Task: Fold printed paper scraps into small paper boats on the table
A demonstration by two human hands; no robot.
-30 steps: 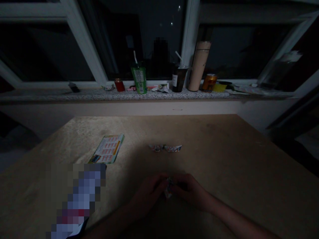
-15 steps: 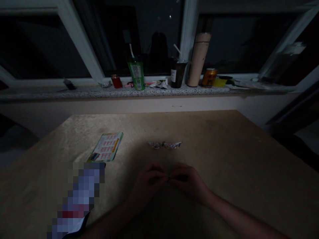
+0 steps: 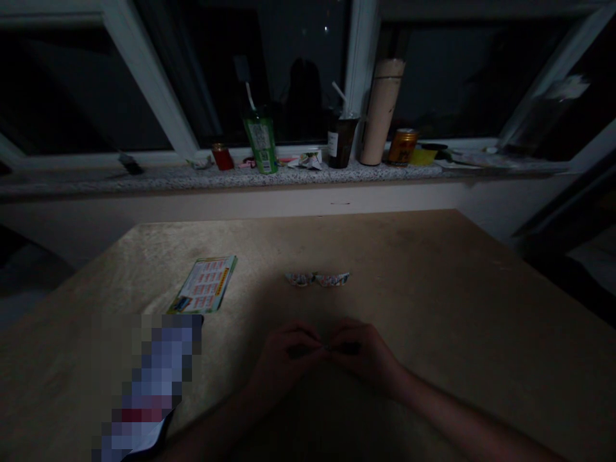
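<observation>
Fingers [image 3: 314, 342] of left hand [image 3: 283, 360], right hand [image 3: 368, 353] tight on tiny crumpled paper scrap [image 3: 327, 348]

Left hand [image 3: 283, 359]: fingertips pinch a small paper scrap [image 3: 327, 348] low over the table [image 3: 433, 289].
Right hand [image 3: 366, 351]: pinches the same scrap from the opposite side, so the two hands' fingertips meet.
Paper scrap: mostly hidden by fingers and dim light.
Folded paper pieces [image 3: 317, 279]: two, end to end, beyond the hands.
Leaflet [image 3: 205, 293]: flat, left of the pieces.
Windowsill [image 3: 144, 179]: green bottle [image 3: 260, 138], dark cup [image 3: 341, 140], tall beige tumbler [image 3: 380, 112], orange can [image 3: 402, 146].
</observation>
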